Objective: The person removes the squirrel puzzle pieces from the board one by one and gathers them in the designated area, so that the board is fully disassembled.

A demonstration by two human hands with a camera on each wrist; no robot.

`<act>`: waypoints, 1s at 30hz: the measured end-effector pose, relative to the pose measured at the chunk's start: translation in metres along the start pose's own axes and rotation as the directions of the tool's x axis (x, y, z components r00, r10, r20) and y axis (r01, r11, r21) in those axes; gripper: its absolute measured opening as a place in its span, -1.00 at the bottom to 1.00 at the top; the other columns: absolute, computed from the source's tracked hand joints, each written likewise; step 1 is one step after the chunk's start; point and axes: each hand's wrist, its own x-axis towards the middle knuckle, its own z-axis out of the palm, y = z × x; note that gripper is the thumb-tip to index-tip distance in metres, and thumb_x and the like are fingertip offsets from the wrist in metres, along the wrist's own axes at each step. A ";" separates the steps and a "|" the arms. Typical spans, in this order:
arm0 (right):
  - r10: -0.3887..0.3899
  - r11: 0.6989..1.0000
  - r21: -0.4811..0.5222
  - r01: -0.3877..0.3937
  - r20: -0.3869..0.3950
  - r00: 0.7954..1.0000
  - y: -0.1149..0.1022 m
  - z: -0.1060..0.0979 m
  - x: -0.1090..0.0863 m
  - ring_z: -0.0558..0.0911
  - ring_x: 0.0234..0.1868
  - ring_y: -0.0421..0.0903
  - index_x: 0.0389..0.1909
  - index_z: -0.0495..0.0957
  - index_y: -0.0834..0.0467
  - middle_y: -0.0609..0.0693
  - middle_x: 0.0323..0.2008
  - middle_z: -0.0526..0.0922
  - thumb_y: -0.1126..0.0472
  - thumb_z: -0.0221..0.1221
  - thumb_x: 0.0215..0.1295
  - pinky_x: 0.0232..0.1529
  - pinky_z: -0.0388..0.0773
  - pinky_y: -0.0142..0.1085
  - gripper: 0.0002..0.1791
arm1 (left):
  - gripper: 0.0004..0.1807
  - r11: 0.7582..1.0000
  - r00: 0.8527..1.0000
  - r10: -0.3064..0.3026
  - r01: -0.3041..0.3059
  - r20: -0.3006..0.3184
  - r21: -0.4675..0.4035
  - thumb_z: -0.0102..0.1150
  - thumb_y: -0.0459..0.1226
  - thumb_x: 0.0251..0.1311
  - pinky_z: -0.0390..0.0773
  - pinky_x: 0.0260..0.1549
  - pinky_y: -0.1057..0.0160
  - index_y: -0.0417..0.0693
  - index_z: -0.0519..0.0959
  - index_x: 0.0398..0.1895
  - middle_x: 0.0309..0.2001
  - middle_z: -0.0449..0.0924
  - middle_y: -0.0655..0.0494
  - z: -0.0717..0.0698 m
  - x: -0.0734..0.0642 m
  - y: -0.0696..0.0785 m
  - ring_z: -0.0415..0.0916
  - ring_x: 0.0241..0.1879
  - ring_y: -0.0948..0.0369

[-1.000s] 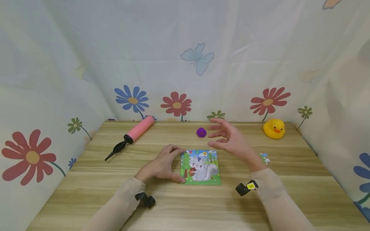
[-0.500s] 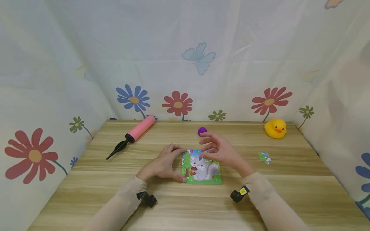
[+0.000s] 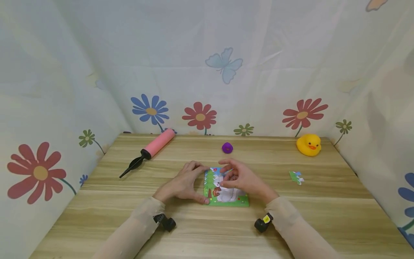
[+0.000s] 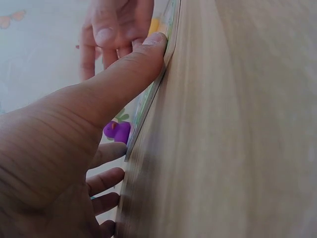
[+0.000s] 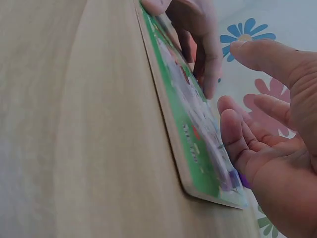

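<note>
A square squirrel-picture jigsaw puzzle [image 3: 224,199] lies flat on the wooden table. My left hand [image 3: 182,183] spans its left side, the thumb resting on the near corner and the index finger touching the far corner; the left wrist view has this thumb [image 4: 124,74] along the board's edge. Over the right part of the puzzle hovers my right hand [image 3: 244,178], its fingers loosely bent and hiding some of the picture. In the right wrist view its thumb [image 5: 270,54] stands apart from the fingers, with nothing visible between them.
A loose green, white and blue jigsaw piece [image 3: 295,177] lies to the right. Behind are a small purple toy [image 3: 227,148] and, far right, a yellow rubber duck [image 3: 308,145]. A pink hand pump [image 3: 158,144] lies far left. Flowered cloth surrounds the table.
My right hand has come down and leftward from near the purple toy to above the puzzle, uncovering the loose piece. The left hand has stayed at the puzzle's left edge.
</note>
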 end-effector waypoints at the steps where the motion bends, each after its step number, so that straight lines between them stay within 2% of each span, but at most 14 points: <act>1: 0.008 1.000 -0.005 -0.008 0.003 1.000 0.001 0.001 0.000 0.73 -0.01 0.04 0.63 0.32 0.25 0.35 0.29 0.60 0.32 0.51 0.40 0.05 0.71 -0.34 -0.13 | 0.33 1.000 1.000 0.001 -0.001 0.001 0.001 0.75 0.35 -0.11 0.35 0.54 -0.31 0.10 0.34 0.73 0.60 0.22 -0.07 0.000 0.000 0.000 0.15 0.58 -0.11; 8: 0.023 0.999 -0.046 -0.022 0.014 1.000 0.006 0.003 0.000 0.71 -0.01 0.01 0.62 0.34 0.27 0.26 0.21 0.66 0.29 0.52 0.39 0.03 0.71 -0.34 -0.14 | 0.33 1.000 1.000 0.018 -0.018 -0.010 -0.002 0.77 0.33 -0.11 0.35 0.54 -0.28 0.08 0.35 0.72 0.57 0.24 -0.08 -0.001 -0.001 0.000 0.17 0.56 -0.10; 19: 0.028 0.989 -0.143 -0.026 0.015 0.999 0.008 0.006 -0.001 0.63 -0.07 -0.03 0.52 0.43 0.33 0.18 0.08 0.64 0.25 0.56 0.37 -0.05 0.65 -0.38 -0.21 | 0.31 1.000 1.000 -0.006 0.006 0.011 -0.005 0.75 0.33 -0.08 0.33 0.56 -0.30 0.11 0.33 0.73 0.62 0.19 -0.07 0.000 -0.001 0.002 0.13 0.60 -0.10; 24: 0.042 0.967 -0.252 -0.041 -0.002 0.999 0.005 0.011 -0.001 0.59 -0.10 -0.05 0.45 0.54 0.28 0.09 0.05 0.63 0.15 0.58 0.37 -0.09 0.62 -0.38 -0.27 | 0.31 1.000 1.000 -0.004 0.004 0.005 -0.004 0.75 0.33 -0.08 0.34 0.56 -0.29 0.10 0.34 0.73 0.61 0.20 -0.06 0.000 -0.001 0.002 0.14 0.59 -0.09; 30: 0.006 0.927 -0.374 -0.016 -0.027 1.000 0.002 0.018 -0.001 0.51 -0.12 -0.09 0.32 0.69 0.20 0.07 0.01 0.58 0.03 0.62 0.31 -0.13 0.52 -0.34 -0.36 | 0.32 1.000 1.000 0.000 0.000 0.004 0.001 0.75 0.33 -0.08 0.34 0.56 -0.27 0.10 0.33 0.73 0.61 0.20 -0.05 -0.001 -0.001 0.002 0.14 0.59 -0.08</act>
